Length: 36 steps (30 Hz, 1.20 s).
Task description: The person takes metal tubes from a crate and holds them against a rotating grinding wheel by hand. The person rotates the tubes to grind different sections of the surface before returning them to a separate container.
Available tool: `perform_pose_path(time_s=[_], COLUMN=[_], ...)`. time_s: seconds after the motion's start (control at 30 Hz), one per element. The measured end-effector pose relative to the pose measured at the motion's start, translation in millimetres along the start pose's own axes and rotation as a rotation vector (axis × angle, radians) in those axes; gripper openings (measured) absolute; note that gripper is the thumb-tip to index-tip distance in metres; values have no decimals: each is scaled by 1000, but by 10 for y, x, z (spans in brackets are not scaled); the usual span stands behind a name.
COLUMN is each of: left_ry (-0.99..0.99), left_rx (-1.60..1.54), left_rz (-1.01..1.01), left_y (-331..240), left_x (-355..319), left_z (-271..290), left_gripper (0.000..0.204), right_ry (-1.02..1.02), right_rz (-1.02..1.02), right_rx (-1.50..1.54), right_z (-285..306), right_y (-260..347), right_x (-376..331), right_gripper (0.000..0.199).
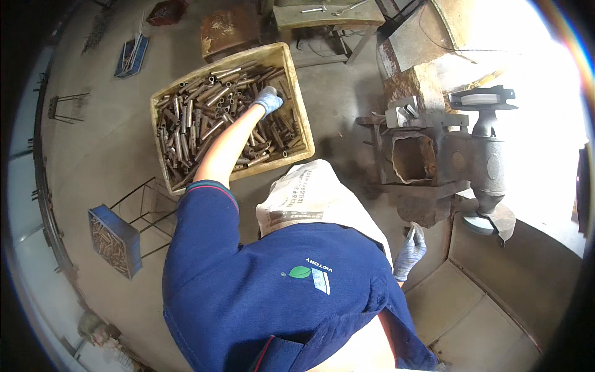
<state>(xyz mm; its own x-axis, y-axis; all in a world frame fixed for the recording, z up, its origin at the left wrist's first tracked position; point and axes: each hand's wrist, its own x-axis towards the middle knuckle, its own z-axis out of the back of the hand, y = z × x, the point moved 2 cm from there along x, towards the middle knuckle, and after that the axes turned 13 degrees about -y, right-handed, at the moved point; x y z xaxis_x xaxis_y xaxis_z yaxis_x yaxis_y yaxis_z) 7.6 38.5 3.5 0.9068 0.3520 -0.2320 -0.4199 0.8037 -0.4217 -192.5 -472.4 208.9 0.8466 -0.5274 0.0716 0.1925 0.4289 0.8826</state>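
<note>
My left hand (269,101), in a blue-and-grey work glove, reaches into a large yellowish plastic bin (234,61). The bin is heaped with short metal tubes (214,99), brown and dull grey. That hand is over the pile near the bin's right side; its fingers are mostly hidden, so whether it grips a tube cannot be made out. Low at my right side is my gloved right hand (410,254), apart from the bin. Its fingers point forward, slightly apart, and no object shows in them.
A bench grinder (493,158) on a pedestal stands to my right, beside a rusty metal stand (415,186). At left, a blue crate (116,242) of small parts sits on a wire frame. A workbench (328,18) with wrenches and a rusty box (229,31) are ahead.
</note>
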Motion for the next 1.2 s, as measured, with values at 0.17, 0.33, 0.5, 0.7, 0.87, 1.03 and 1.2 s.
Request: perform_pose_path(time_s=[0.17,0.33,0.5,0.7,0.87,1.03,1.2], left_ry=[72,84,133,45,35,-197,36], left_rx=[108,50,2,51,61,-593,-1041], left_rz=[-216,37,141,85,62,9,-340], left_y=[29,-127,-174,-45,-132,-272,-1334], left_x=[191,-4,-25,-23,-304,-781,-1308], left_z=[-766,-741,-568,-731,-53,1061,1560], left_gripper=[32,40,39,36,28,8,6], right_ry=[-19,-32,-24,2,-15,8,271], right_rz=[-29,-33,-39,18,1,37,240], right_rx=[-18,-81,-90,-102,-46,-5,125], right_z=[6,68,76,21,40,70,-317], right_y=[-61,-117,-241,-318,-349,-194,530], right_x=[-50,-135,-163,-121,-97,-48,190], right_gripper=[20,19,18,18,17,18,27])
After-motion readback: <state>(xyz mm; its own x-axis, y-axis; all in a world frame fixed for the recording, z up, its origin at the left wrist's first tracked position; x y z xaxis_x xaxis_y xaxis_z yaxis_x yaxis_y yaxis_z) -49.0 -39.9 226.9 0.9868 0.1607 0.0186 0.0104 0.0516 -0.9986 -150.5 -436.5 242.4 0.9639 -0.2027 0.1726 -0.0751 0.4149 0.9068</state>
